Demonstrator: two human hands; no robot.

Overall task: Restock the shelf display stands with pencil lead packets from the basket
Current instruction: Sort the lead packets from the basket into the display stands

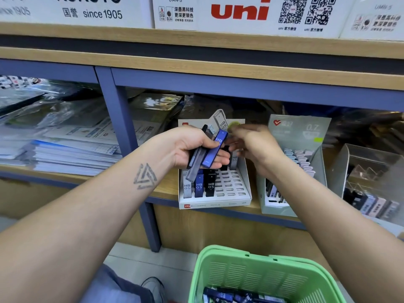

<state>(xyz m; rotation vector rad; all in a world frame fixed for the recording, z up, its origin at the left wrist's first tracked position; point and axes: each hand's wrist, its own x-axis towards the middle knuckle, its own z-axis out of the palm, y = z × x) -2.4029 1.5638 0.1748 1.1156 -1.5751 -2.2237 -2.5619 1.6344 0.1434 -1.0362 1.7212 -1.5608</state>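
Head view: the left hand [196,149] grips a bunch of packets [209,149] above the white stand [240,186]; the right hand [253,145] reaches in beside them, its grip unclear. Three packets fill the front slots, most stay empty. The basket [251,276] holds more, so restocking looks early.

The white cardboard display stand [237,196] sits on the wooden shelf [166,189], left of the grey-green display stand [277,209]; the green plastic basket [258,278] lies below, in front.

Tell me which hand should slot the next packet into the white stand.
Right. The left hand is full, gripping a bundle of packets. The right hand holds nothing I can see, with its fingers at the bundle, directly above the white stand and its empty slots.
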